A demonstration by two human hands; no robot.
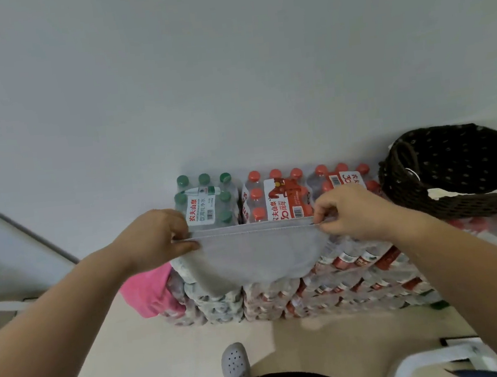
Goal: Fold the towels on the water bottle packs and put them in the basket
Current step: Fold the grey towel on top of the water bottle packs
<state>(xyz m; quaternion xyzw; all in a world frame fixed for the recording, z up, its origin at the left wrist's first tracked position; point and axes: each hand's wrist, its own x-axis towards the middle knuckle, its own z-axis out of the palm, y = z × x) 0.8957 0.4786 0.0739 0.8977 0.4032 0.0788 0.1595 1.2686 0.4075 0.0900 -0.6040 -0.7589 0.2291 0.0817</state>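
Pink towel (pixel 150 290) draped over left end of water bottle packs (pixel 312 286), hanging toward floor. Left hand (pixel 157 237) pinches left top corner of grey towel (pixel 257 255); top hem pulled taut, level, over front edge of stack; body of cloth sags in curve below, doubled. Right hand (pixel 354 214) pinches right corner. Dark woven basket (pixel 456 194) sits on packs at right, mouth open, just beside right hand. Bare floor (pixel 137 369) in front; grey shoe (pixel 235 363) below.
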